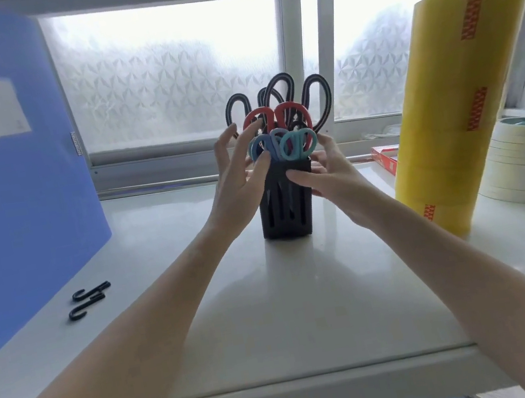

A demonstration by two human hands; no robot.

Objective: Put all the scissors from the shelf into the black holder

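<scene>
Scissors upright, handles up, in black holder

A pale metal shelf fills six o'clock, while frosted, patterned window panes in white frames glow with daylight at twelve o'clock.
</scene>
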